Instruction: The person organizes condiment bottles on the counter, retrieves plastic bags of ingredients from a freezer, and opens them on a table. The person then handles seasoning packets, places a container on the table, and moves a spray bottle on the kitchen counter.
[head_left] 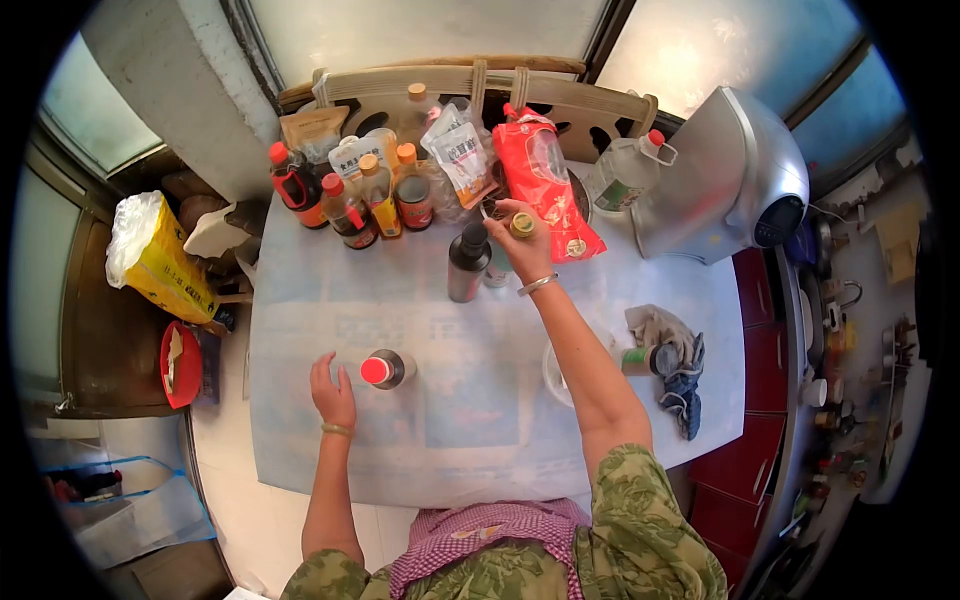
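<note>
My right hand reaches across the table and curls round the neck of a bottle with a gold cap; the hand hides most of its body. Just left of those fingers stands a dark bottle with a black top, very close to my thumb. My left hand is open at the front left, fingers apart and holding nothing. Beside it, a little to the right, stands a dark bottle with a red cap, apart from the fingers.
Several sauce bottles and pouches crowd the table's back. A red bag, a clear jug and a silver appliance stand back right. A green-labelled jar lies by a cloth.
</note>
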